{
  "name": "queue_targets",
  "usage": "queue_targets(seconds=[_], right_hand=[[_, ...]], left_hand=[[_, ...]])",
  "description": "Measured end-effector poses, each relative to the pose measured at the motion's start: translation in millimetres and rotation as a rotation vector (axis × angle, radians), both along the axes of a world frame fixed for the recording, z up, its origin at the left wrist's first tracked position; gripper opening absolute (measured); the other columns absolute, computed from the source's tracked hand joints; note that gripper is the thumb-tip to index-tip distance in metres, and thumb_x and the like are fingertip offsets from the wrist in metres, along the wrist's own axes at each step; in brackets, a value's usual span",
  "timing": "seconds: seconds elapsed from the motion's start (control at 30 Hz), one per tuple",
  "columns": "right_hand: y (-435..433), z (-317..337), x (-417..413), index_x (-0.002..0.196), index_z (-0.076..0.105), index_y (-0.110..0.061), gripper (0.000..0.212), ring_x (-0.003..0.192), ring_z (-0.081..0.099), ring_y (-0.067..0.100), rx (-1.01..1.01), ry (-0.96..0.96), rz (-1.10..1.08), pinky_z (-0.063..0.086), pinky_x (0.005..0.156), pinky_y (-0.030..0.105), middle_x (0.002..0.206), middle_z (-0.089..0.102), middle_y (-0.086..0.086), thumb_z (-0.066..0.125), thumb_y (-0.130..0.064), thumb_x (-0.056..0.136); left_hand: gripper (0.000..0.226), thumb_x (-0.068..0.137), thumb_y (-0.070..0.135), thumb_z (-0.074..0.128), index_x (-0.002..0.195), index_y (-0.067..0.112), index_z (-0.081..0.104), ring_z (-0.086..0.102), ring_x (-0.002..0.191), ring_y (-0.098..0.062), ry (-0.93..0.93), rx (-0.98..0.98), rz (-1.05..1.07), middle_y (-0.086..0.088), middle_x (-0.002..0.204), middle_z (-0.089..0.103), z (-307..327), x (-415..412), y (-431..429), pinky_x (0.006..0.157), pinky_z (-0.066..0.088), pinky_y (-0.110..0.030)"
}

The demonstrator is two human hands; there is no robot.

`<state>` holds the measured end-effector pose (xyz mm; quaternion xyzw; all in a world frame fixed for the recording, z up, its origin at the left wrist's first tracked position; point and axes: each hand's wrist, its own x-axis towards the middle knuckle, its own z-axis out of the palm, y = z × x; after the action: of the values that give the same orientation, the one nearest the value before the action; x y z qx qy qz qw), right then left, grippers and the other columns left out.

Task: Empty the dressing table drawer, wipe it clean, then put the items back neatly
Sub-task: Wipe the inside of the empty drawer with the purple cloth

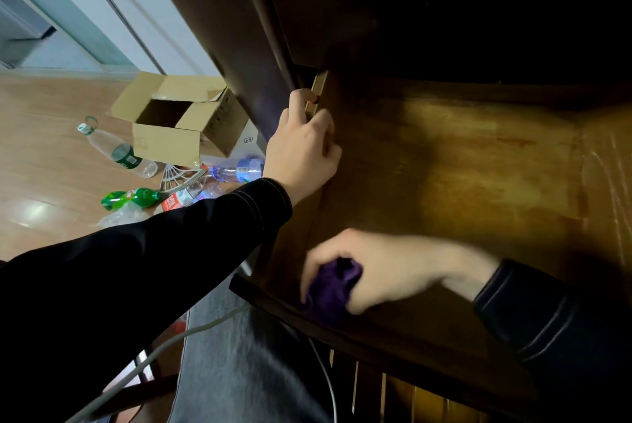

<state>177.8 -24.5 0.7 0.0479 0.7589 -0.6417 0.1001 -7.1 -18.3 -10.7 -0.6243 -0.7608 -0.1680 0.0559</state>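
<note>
Wiping looks under way: my right hand (386, 268) clutches a purple cloth (333, 289), and my left hand (304, 145) grips the side of the drawer (461, 166). Beyond the cloth the drawer lies bare; restocking remains.

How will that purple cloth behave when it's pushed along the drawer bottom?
Probably floppy: the purple cloth is bunched and folded under the right hand. Likely light, since the fingers alone hold the whole wad. It should slide rather than roll on the smooth wooden drawer floor.
</note>
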Motion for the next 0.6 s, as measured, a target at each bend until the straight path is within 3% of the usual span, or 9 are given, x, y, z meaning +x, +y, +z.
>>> queue_targets(seconds=[0.1, 0.17, 0.27, 0.33, 0.43, 0.47, 0.6], right_hand=[[11, 2, 12, 0.114, 0.071, -0.015, 0.053, 0.097, 0.070, 0.025, -0.025, -0.039, 0.096, 0.057, 0.083, 0.041, 0.112, 0.072, 0.006, 0.066, 0.015, 0.071], [-2, -2, 3, 0.114, 0.072, -0.007, 0.051, 0.099, 0.069, 0.019, -0.003, -0.001, -0.020, 0.056, 0.088, 0.035, 0.112, 0.073, 0.011, 0.065, 0.019, 0.070], [-18, -7, -12, 0.114, 0.071, 0.000, 0.048, 0.094, 0.068, 0.018, 0.018, 0.037, -0.155, 0.054, 0.084, 0.030, 0.109, 0.073, 0.016, 0.066, 0.022, 0.071], [-7, 0, -8, 0.115, 0.071, -0.005, 0.050, 0.089, 0.069, 0.022, 0.032, 0.015, -0.063, 0.055, 0.077, 0.033, 0.108, 0.073, 0.015, 0.066, 0.019, 0.072], [25, 3, 14, 0.113, 0.073, -0.018, 0.051, 0.083, 0.066, 0.045, 0.029, -0.099, 0.200, 0.055, 0.066, 0.050, 0.104, 0.073, 0.016, 0.066, 0.013, 0.073], [26, 2, 17, 0.113, 0.073, -0.019, 0.051, 0.082, 0.067, 0.044, 0.029, -0.112, 0.209, 0.054, 0.066, 0.049, 0.105, 0.073, 0.015, 0.067, 0.012, 0.074], [-8, -8, -3, 0.121, 0.070, -0.007, 0.048, 0.106, 0.067, 0.027, 0.137, -0.101, -0.058, 0.055, 0.093, 0.038, 0.116, 0.072, 0.012, 0.069, 0.014, 0.077]], left_hand=[[0.019, 0.082, 0.023, 0.062, 0.097, 0.011, 0.063, 0.053, 0.110, -0.031, 0.003, -0.004, -0.001, -0.014, 0.139, 0.041, 1, 1, 0, 0.074, 0.054, -0.040], [0.019, 0.082, 0.023, 0.062, 0.097, 0.011, 0.063, 0.053, 0.111, -0.031, 0.004, -0.012, 0.000, -0.013, 0.139, 0.040, 1, 1, 1, 0.075, 0.055, -0.040], [0.017, 0.082, 0.023, 0.062, 0.095, 0.012, 0.062, 0.053, 0.111, -0.030, 0.008, -0.010, 0.000, -0.013, 0.139, 0.040, 1, 2, 1, 0.073, 0.055, -0.041], [0.016, 0.082, 0.023, 0.062, 0.093, 0.012, 0.062, 0.053, 0.111, -0.030, 0.012, -0.010, 0.001, -0.012, 0.139, 0.040, 1, 2, 0, 0.072, 0.055, -0.040], [0.014, 0.083, 0.023, 0.062, 0.092, 0.013, 0.061, 0.052, 0.111, -0.029, 0.023, -0.014, -0.005, -0.012, 0.139, 0.040, 0, 0, 0, 0.072, 0.056, -0.040], [0.014, 0.083, 0.023, 0.062, 0.092, 0.013, 0.061, 0.052, 0.111, -0.029, 0.023, -0.014, -0.007, -0.012, 0.139, 0.040, 0, 0, 0, 0.073, 0.056, -0.040], [0.013, 0.081, 0.022, 0.061, 0.091, 0.012, 0.061, 0.052, 0.110, -0.030, 0.007, -0.012, -0.005, -0.012, 0.138, 0.040, 1, 2, 1, 0.071, 0.055, -0.040]])
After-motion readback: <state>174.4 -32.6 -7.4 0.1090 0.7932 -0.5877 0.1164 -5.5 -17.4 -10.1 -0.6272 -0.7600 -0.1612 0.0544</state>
